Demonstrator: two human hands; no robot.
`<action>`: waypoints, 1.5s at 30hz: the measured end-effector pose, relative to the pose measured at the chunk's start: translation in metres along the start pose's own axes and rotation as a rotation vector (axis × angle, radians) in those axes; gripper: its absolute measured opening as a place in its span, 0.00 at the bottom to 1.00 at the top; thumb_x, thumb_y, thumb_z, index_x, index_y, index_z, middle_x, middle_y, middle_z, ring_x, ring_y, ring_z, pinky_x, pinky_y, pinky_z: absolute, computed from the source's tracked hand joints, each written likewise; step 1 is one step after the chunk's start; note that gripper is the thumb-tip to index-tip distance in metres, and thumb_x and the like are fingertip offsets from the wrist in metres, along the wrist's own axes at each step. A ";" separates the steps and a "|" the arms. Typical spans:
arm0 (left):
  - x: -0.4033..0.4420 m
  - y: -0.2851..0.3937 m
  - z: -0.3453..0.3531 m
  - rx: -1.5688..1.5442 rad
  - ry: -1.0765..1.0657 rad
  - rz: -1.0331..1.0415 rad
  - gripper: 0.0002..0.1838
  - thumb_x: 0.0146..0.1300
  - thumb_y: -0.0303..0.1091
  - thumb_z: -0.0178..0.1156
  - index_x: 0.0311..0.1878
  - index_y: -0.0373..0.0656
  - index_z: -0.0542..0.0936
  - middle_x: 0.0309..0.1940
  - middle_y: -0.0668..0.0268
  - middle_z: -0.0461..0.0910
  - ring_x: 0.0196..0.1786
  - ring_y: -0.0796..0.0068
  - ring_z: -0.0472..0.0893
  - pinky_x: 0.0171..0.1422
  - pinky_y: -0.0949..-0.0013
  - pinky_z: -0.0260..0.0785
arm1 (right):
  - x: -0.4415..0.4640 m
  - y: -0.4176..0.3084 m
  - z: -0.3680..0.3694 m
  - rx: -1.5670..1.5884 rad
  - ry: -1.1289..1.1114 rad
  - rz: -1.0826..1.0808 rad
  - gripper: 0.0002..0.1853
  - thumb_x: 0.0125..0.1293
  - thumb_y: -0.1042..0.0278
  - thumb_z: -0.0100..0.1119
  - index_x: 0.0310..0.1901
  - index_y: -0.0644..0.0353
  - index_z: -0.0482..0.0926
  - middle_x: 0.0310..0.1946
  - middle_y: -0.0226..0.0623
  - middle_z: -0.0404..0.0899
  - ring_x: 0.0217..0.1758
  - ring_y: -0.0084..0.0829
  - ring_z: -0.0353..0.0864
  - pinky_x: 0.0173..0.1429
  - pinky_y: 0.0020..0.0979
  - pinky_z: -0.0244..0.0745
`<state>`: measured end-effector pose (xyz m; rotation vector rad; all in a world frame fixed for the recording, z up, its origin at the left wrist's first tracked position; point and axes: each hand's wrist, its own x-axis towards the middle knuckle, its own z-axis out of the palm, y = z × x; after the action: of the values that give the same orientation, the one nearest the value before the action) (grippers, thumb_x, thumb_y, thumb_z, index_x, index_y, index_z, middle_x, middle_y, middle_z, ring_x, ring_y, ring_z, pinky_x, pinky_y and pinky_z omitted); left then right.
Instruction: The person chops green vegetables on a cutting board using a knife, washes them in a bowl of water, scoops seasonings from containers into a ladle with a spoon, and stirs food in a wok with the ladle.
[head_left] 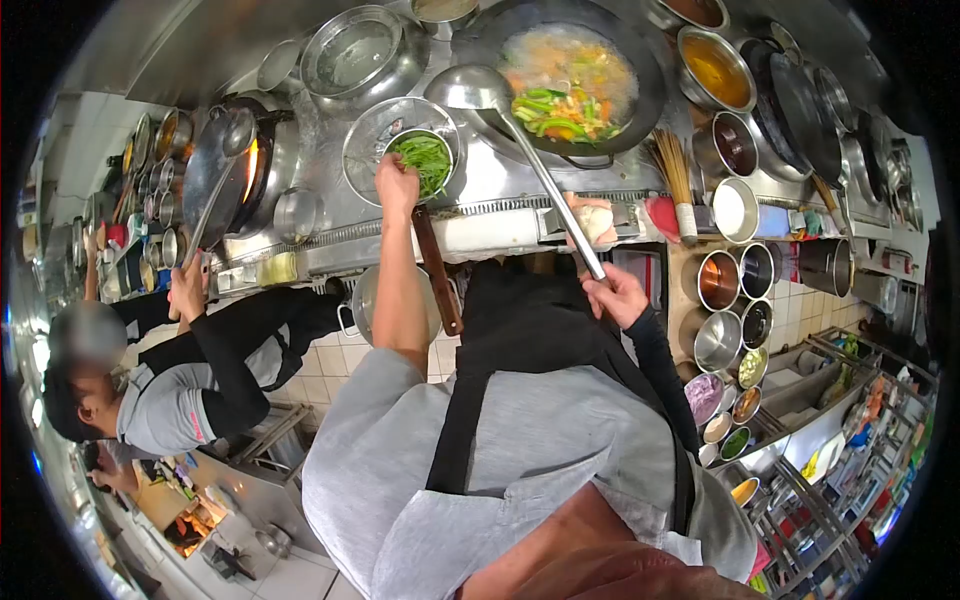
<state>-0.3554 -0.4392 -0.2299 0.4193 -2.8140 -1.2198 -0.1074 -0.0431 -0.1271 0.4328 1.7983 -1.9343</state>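
My left hand (397, 184) is closed on the near rim of a small metal bowl (449, 147) full of cut green vegetables (424, 164). The bowl sits over a wide round strainer (362, 152), and a dark wooden handle (436, 275) reaches from there toward me. In my right hand (615, 296) is the end of a long-handled ladle (551, 188). Its cup hangs over the left rim of a large wok (652, 110). Green, orange and pale vegetable pieces (570, 110) lie in steaming, bubbling liquid in the wok.
A bamboo brush (676, 180) stands right of the wok, beside several pots of sauces and a white container (736, 210). A metal pot (352, 60) is at the back left. To my left a co-worker (175, 395) holds a ladle at another wok (215, 165) over flames.
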 end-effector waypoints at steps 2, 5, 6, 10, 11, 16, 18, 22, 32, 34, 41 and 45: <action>-0.023 0.003 0.009 -0.005 0.035 0.168 0.21 0.55 0.24 0.64 0.54 0.30 0.80 0.53 0.42 0.79 0.54 0.44 0.81 0.59 0.55 0.75 | -0.002 0.010 -0.023 -0.327 0.157 -0.200 0.10 0.71 0.69 0.65 0.50 0.61 0.79 0.22 0.28 0.72 0.24 0.22 0.75 0.29 0.29 0.69; -0.061 0.026 0.024 0.074 0.014 0.360 0.23 0.54 0.25 0.65 0.56 0.30 0.80 0.50 0.44 0.81 0.50 0.46 0.82 0.58 0.56 0.75 | -0.016 -0.017 -0.045 -0.613 0.254 -0.277 0.15 0.68 0.67 0.65 0.54 0.60 0.79 0.24 0.39 0.74 0.26 0.30 0.77 0.35 0.35 0.74; -0.073 0.031 0.032 0.009 -0.069 0.281 0.22 0.55 0.26 0.65 0.54 0.31 0.81 0.47 0.45 0.82 0.49 0.48 0.83 0.57 0.55 0.75 | -0.016 -0.005 -0.062 -0.605 0.255 -0.311 0.15 0.68 0.66 0.65 0.54 0.59 0.79 0.25 0.39 0.75 0.26 0.31 0.76 0.36 0.35 0.74; -0.116 0.017 0.079 0.031 -0.135 0.134 0.14 0.56 0.30 0.65 0.44 0.32 0.81 0.37 0.45 0.84 0.43 0.46 0.83 0.50 0.54 0.76 | -0.030 -0.011 -0.120 -0.649 0.202 -0.204 0.14 0.68 0.66 0.65 0.51 0.61 0.79 0.25 0.39 0.75 0.28 0.32 0.77 0.37 0.35 0.74; -0.122 0.005 0.093 0.106 -0.168 0.085 0.12 0.56 0.29 0.64 0.43 0.33 0.81 0.38 0.42 0.83 0.48 0.41 0.82 0.53 0.51 0.75 | -0.025 -0.003 -0.133 -0.651 0.193 -0.166 0.14 0.68 0.65 0.65 0.50 0.62 0.79 0.25 0.40 0.75 0.28 0.33 0.77 0.37 0.36 0.74; -0.164 -0.005 0.136 0.171 -0.047 0.065 0.08 0.59 0.29 0.62 0.39 0.34 0.79 0.39 0.41 0.79 0.44 0.36 0.79 0.51 0.47 0.75 | 0.043 0.018 -0.169 -0.616 0.338 -0.397 0.13 0.67 0.65 0.65 0.45 0.66 0.78 0.24 0.41 0.76 0.27 0.40 0.79 0.37 0.40 0.76; -0.169 -0.004 0.143 0.198 0.014 0.093 0.07 0.60 0.29 0.62 0.38 0.35 0.78 0.41 0.42 0.76 0.42 0.37 0.78 0.52 0.46 0.74 | 0.061 0.007 -0.169 -0.396 0.319 -0.294 0.12 0.68 0.64 0.65 0.43 0.65 0.77 0.23 0.36 0.75 0.27 0.35 0.79 0.37 0.39 0.76; -0.173 0.007 0.144 0.240 0.009 0.024 0.08 0.60 0.29 0.62 0.38 0.35 0.78 0.42 0.43 0.77 0.47 0.39 0.78 0.55 0.46 0.73 | 0.103 0.001 -0.185 -0.185 0.334 -0.247 0.11 0.71 0.64 0.64 0.42 0.61 0.74 0.19 0.29 0.72 0.18 0.24 0.70 0.23 0.30 0.64; -0.174 0.003 0.151 0.273 0.027 -0.019 0.09 0.62 0.31 0.61 0.41 0.35 0.78 0.40 0.47 0.78 0.51 0.43 0.76 0.59 0.51 0.72 | 0.165 0.010 -0.208 0.318 0.036 0.090 0.13 0.75 0.60 0.61 0.41 0.59 0.69 0.20 0.27 0.68 0.13 0.24 0.65 0.14 0.33 0.59; -0.176 0.007 0.151 0.269 0.016 -0.048 0.08 0.62 0.30 0.60 0.40 0.35 0.78 0.39 0.48 0.79 0.55 0.45 0.74 0.60 0.52 0.72 | 0.151 -0.006 -0.201 0.495 -0.172 0.233 0.13 0.77 0.58 0.59 0.44 0.58 0.72 0.20 0.24 0.67 0.14 0.20 0.63 0.14 0.28 0.58; -0.174 0.005 0.156 0.287 0.011 -0.143 0.10 0.64 0.32 0.60 0.45 0.38 0.77 0.50 0.47 0.74 0.50 0.42 0.78 0.61 0.50 0.72 | 0.120 -0.005 -0.214 1.216 -0.675 0.427 0.13 0.81 0.60 0.50 0.47 0.63 0.76 0.22 0.21 0.64 0.14 0.13 0.59 0.14 0.20 0.58; -0.172 -0.003 0.156 0.292 -0.003 -0.136 0.10 0.64 0.33 0.60 0.45 0.39 0.77 0.51 0.47 0.73 0.49 0.41 0.78 0.60 0.50 0.73 | 0.097 0.011 -0.218 0.994 -0.631 0.417 0.13 0.82 0.61 0.47 0.50 0.61 0.77 0.22 0.20 0.64 0.13 0.12 0.58 0.12 0.19 0.56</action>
<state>-0.2123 -0.2847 -0.3284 0.6323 -3.0173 -0.8244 -0.2012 0.1614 -0.2081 0.3844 0.2591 -2.1718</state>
